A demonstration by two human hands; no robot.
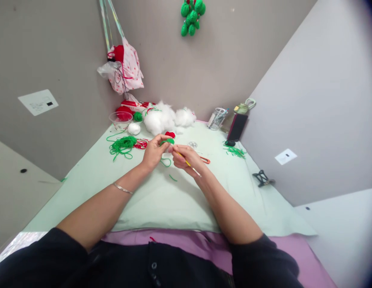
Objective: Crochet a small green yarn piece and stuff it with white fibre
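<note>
Between the fingertips of my left hand [154, 152] is a small green crochet piece [168, 141], with a red crocheted part [170, 135] just beyond it. My right hand [186, 157] is closed around a crochet hook [185, 159] with a yellow grip, its back end pointing toward my wrist. The hook's front tip is at the green piece, though the fingers hide the exact contact. A green yarn strand [165, 162] loops down onto the table below my left hand. A short green yarn snippet [173, 178] lies nearer to me.
Left of my hands lie green yarn [122, 147] and red yarn [140, 144]. White stuffing [158, 119] is piled behind. At the right stand a clear cup [216, 119], a phone [237, 127] against a bottle, and green clippings [235, 152]. Orange-handled scissors [205, 160] lie by my right hand.
</note>
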